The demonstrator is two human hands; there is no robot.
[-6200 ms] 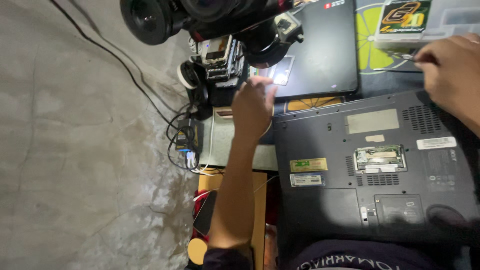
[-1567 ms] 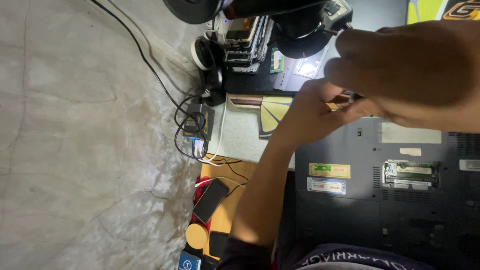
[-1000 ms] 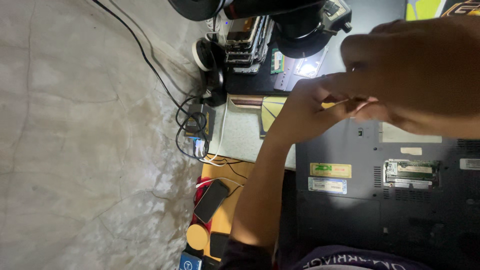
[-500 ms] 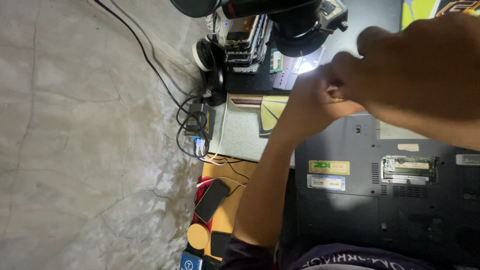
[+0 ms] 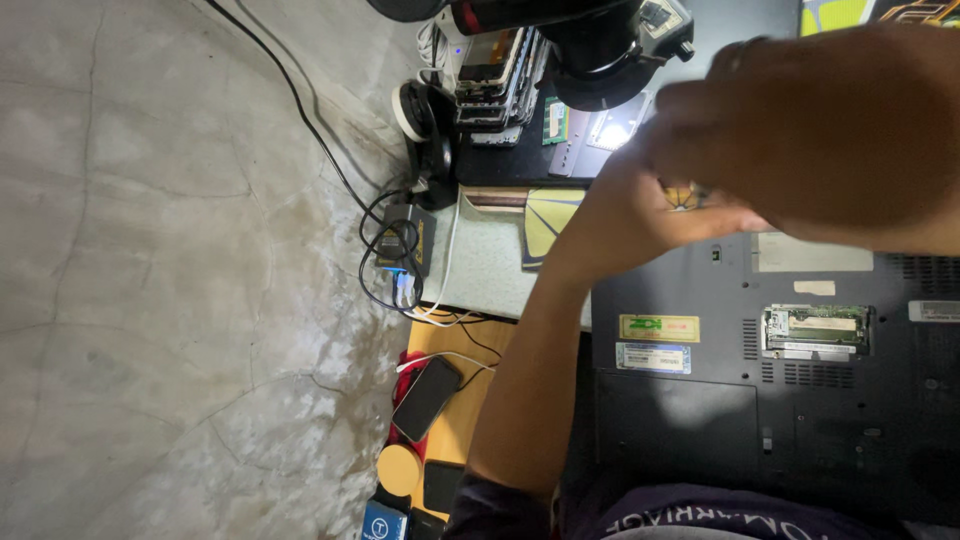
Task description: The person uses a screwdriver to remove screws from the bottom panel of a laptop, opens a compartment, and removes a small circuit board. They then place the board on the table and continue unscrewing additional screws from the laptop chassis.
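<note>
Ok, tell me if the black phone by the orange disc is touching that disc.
Apart. The head view shows the black phone lying tilted above the orange disc, with a strip of red and orange surface visible between them.

Grey concrete floor (image 5: 150, 300) carries a black cable (image 5: 300, 110), a power adapter (image 5: 405, 240) and an upturned laptop (image 5: 760, 380)

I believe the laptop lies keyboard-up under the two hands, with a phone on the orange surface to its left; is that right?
Not quite: the head view shows the laptop lying underside-up, its stickers, vents and an open compartment showing, not its keyboard. The rest holds: the left hand and right hand meet above it, and a dark phone lies on the orange surface to its left.
</note>
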